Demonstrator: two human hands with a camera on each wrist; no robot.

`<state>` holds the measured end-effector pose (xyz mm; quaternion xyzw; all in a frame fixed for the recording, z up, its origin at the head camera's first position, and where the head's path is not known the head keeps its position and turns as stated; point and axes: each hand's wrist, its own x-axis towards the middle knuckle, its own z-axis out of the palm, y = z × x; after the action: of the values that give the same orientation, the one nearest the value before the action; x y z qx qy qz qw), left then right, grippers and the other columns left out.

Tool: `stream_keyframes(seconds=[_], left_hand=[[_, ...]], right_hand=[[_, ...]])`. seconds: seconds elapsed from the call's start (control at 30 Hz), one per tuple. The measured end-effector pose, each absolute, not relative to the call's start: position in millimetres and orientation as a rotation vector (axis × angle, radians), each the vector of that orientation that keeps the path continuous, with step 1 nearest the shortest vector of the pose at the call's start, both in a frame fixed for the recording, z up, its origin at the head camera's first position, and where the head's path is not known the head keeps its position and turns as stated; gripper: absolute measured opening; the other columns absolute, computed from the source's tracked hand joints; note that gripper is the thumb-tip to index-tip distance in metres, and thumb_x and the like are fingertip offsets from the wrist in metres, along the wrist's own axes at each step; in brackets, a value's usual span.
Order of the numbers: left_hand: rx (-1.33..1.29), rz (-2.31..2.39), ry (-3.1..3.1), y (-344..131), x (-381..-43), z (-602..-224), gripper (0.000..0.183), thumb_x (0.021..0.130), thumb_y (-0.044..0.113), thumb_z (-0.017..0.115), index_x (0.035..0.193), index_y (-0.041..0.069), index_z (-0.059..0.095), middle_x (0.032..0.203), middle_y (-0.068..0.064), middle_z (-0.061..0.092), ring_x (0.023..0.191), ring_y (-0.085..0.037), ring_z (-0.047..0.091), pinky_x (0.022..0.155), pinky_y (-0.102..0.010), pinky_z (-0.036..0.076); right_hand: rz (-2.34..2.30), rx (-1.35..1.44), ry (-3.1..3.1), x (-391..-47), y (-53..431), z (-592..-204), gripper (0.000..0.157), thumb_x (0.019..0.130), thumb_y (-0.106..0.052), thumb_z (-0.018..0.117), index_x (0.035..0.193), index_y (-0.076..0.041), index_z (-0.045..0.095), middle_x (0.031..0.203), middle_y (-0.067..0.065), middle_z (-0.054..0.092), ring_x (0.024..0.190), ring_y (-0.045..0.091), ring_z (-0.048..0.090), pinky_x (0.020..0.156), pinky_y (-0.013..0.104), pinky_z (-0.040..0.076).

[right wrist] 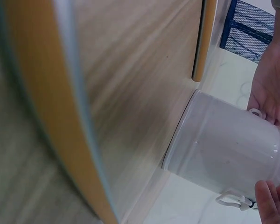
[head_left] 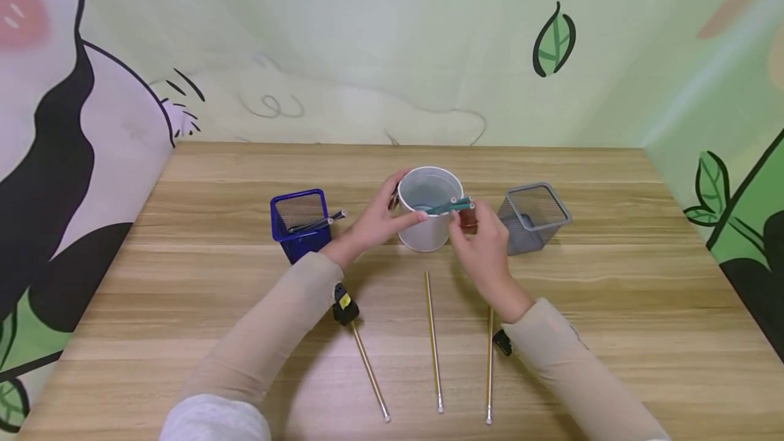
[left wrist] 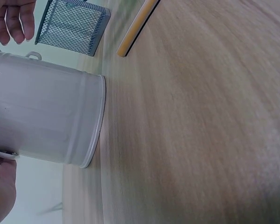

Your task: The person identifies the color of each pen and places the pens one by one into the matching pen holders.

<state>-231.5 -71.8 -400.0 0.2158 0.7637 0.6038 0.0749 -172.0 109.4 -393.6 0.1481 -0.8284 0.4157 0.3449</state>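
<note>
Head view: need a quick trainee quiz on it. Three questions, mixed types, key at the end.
1. How many yellow pencils lie on the table?
2. True or false: the left hand is holding the grey cup.
3. Which cup has dark pencils in it? A) grey, B) blue, C) neither.

Key:
1. Three.
2. False; it holds the bucket.
3. B, the blue cup.
</note>
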Motion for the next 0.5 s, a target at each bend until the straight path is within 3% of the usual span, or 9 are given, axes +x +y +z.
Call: stream_keyframes(seconds=[0.5], left_hand=[[0.653,1.781,2.309,-72.0,-233.0,-397.8,0.080,0.084,0.012,0.072,0.148,0.005,0.024,0.142,-0.014,0.041,0.134,-0.028,0.037,0.114,-0.044,0.027]], right_hand=[[1.115,0.409,-2.134,-167.4,111.6,-395.2,0.012,0.079,0.007,0.061,0.088,0.008,0.054,0.077,0.020,0.062,0.065,0.029,0.065,0.057,0.034,0.058]])
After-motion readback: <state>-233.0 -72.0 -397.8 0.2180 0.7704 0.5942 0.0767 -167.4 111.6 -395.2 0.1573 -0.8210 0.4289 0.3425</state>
